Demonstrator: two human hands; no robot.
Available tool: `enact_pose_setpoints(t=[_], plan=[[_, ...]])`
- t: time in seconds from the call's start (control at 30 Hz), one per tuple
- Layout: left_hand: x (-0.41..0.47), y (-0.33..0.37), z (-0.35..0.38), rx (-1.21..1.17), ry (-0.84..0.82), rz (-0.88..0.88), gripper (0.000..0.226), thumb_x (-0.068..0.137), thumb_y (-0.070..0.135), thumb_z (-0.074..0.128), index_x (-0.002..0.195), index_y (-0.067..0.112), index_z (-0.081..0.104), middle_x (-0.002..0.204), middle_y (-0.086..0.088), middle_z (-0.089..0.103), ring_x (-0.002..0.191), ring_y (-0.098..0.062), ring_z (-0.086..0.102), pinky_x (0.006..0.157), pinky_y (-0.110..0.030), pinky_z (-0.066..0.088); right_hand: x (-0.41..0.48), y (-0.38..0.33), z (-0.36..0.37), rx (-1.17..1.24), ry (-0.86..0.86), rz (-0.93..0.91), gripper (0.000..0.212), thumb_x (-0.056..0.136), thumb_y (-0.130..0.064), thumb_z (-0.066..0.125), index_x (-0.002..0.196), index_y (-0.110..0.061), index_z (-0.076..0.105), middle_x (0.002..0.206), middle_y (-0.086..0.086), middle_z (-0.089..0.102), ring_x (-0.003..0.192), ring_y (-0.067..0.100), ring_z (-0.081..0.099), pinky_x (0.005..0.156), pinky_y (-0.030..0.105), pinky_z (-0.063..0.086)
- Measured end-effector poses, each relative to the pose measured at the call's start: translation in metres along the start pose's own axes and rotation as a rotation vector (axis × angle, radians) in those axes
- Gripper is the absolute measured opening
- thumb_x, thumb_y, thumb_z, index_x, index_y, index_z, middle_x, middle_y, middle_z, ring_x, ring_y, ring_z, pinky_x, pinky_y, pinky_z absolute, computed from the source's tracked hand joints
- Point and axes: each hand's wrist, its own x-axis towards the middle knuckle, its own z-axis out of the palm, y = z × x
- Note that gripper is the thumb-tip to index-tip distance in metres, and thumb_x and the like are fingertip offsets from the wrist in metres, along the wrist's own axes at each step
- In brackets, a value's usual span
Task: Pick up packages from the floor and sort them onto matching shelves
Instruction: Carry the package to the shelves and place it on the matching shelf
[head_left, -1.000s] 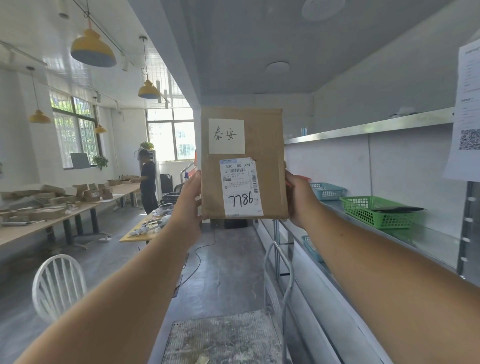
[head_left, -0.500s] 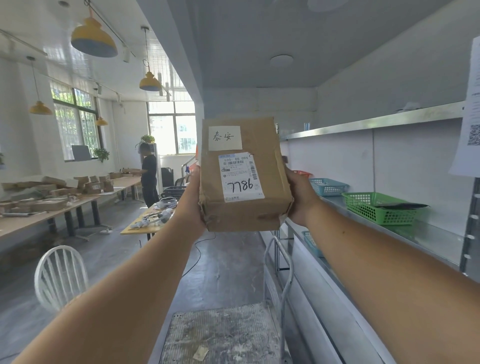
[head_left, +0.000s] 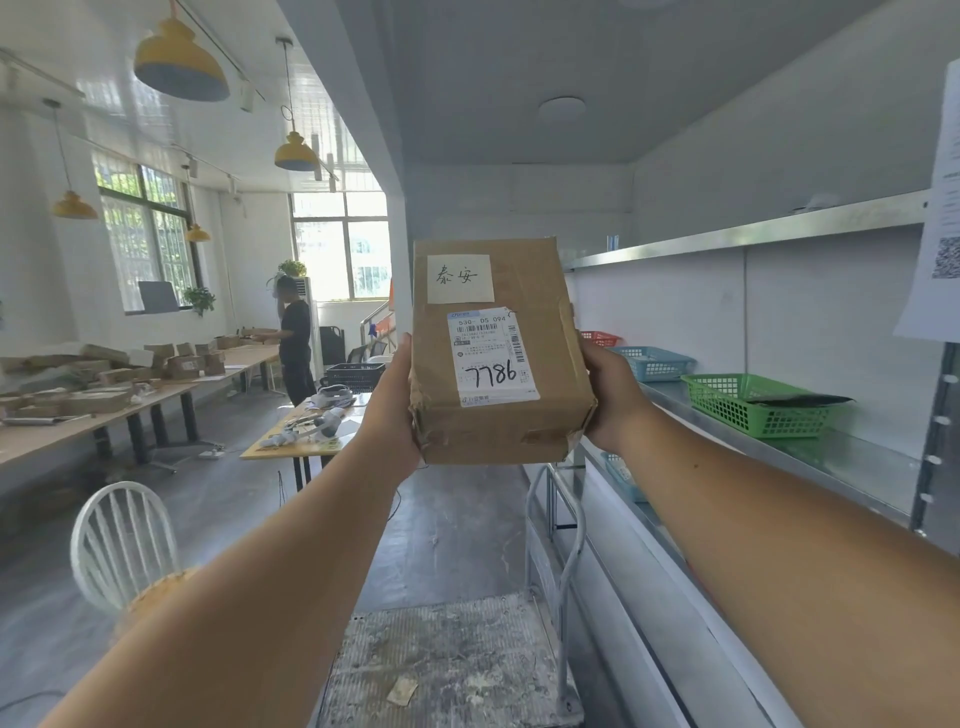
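Observation:
I hold a brown cardboard package (head_left: 540, 338) up in front of me at arm's length, tilted so its top face and front edge both show. It carries a white handwritten note and a shipping label marked 7786. My left hand (head_left: 392, 400) grips its left side and my right hand (head_left: 610, 395) grips its right side. To the right runs a metal shelf (head_left: 831, 467) holding a green basket (head_left: 748, 410), a blue basket (head_left: 654, 361) and a red basket (head_left: 600, 339).
A metal hand cart (head_left: 447, 670) with a handle stands just below me. A white chair (head_left: 122, 545) is at lower left. Long tables (head_left: 104, 415) carry several boxes. A person in black (head_left: 296, 343) stands far back. A paper sheet (head_left: 935, 234) hangs at right.
The package has tipped from flat-on to tilted back, showing its front edge, and has dropped slightly lower in view. Both hands kept their grip.

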Motion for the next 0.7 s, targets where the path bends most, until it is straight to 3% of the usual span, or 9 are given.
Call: enact_pose_setpoints(t=[0.13, 0.23, 0.3, 0.37, 0.43, 0.47, 0.5, 0.57, 0.7], plan=[[0.005, -0.004, 0.000, 0.020, 0.009, 0.009, 0.055, 0.098, 0.070, 0.055, 0.088, 0.029, 0.090, 0.113, -0.008, 0.084, 0.094, -0.032, 0.083, 0.091, -0.050, 0.059, -0.003, -0.002, -0.003, 0.048, 0.012, -0.006, 0.061, 0.097, -0.054, 0.071, 0.145, -0.017, 0.071, 0.144, 0.013, 0.070, 0.143, 0.039, 0.061, 0.093, 0.041, 0.062], [0.012, -0.009, -0.006, 0.022, -0.010, 0.010, 0.055, 0.089, 0.076, 0.062, 0.108, 0.031, 0.087, 0.124, -0.009, 0.081, 0.114, -0.037, 0.077, 0.112, -0.060, 0.051, -0.009, -0.001, -0.004, 0.037, -0.012, -0.018, 0.074, 0.086, -0.054, 0.079, 0.148, -0.015, 0.068, 0.154, 0.016, 0.065, 0.143, 0.040, 0.061, 0.115, 0.053, 0.051], [0.019, -0.011, -0.008, -0.003, -0.009, -0.007, 0.056, 0.083, 0.078, 0.068, 0.108, 0.031, 0.086, 0.124, -0.009, 0.080, 0.117, -0.040, 0.075, 0.115, -0.064, 0.047, -0.009, 0.002, -0.006, 0.035, 0.003, -0.003, 0.089, 0.070, -0.057, 0.090, 0.146, -0.015, 0.070, 0.152, 0.017, 0.065, 0.139, 0.043, 0.064, 0.122, 0.054, 0.046], [0.024, -0.013, -0.010, -0.021, -0.005, -0.027, 0.054, 0.081, 0.078, 0.069, 0.103, 0.032, 0.087, 0.123, -0.009, 0.081, 0.118, -0.040, 0.075, 0.115, -0.065, 0.046, -0.008, 0.004, -0.010, 0.040, 0.008, 0.024, 0.085, 0.067, -0.059, 0.095, 0.137, -0.015, 0.076, 0.139, 0.019, 0.064, 0.113, 0.043, 0.064, 0.102, 0.042, 0.048], [0.027, -0.018, -0.010, -0.027, -0.024, -0.046, 0.055, 0.084, 0.079, 0.066, 0.104, 0.032, 0.087, 0.123, -0.008, 0.081, 0.115, -0.039, 0.076, 0.115, -0.063, 0.046, -0.008, 0.006, -0.019, 0.076, 0.002, 0.068, 0.057, 0.072, -0.059, 0.095, 0.114, -0.024, 0.079, 0.115, 0.016, 0.058, 0.088, 0.032, 0.049, 0.079, 0.035, 0.041], [0.026, -0.022, -0.009, -0.031, -0.035, -0.061, 0.055, 0.088, 0.077, 0.064, 0.107, 0.031, 0.086, 0.123, -0.008, 0.081, 0.112, -0.038, 0.078, 0.113, -0.062, 0.048, -0.011, 0.008, -0.022, 0.089, 0.028, 0.084, 0.053, 0.072, -0.059, 0.094, 0.110, -0.025, 0.077, 0.108, 0.015, 0.055, 0.087, 0.031, 0.049, 0.079, 0.033, 0.042], [0.023, -0.027, -0.008, -0.035, -0.047, -0.070, 0.053, 0.093, 0.073, 0.060, 0.112, 0.029, 0.084, 0.123, -0.008, 0.081, 0.108, -0.036, 0.080, 0.110, -0.060, 0.051, -0.015, 0.009, -0.026, 0.082, 0.071, 0.082, 0.058, 0.070, -0.060, 0.094, 0.112, -0.024, 0.079, 0.113, 0.014, 0.061, 0.095, 0.034, 0.058, 0.090, 0.034, 0.049], [0.014, -0.039, -0.001, -0.048, -0.079, -0.089, 0.050, 0.102, 0.066, 0.053, 0.117, 0.028, 0.080, 0.122, -0.007, 0.082, 0.101, -0.032, 0.082, 0.098, -0.054, 0.057, -0.027, 0.011, -0.036, 0.006, 0.172, 0.043, 0.078, 0.068, -0.067, 0.090, 0.133, -0.024, 0.079, 0.136, 0.011, 0.074, 0.126, 0.037, 0.070, 0.119, 0.051, 0.050], [-0.004, -0.068, 0.019, -0.064, -0.132, -0.168, 0.050, 0.106, 0.063, 0.045, 0.120, 0.027, 0.078, 0.119, -0.005, 0.082, 0.098, -0.028, 0.082, 0.078, -0.044, 0.064, -0.059, 0.006, -0.062, -0.046, 0.277, 0.036, 0.075, 0.079, -0.067, 0.082, 0.138, -0.022, 0.076, 0.149, 0.014, 0.070, 0.136, 0.040, 0.067, 0.119, 0.064, 0.047]])
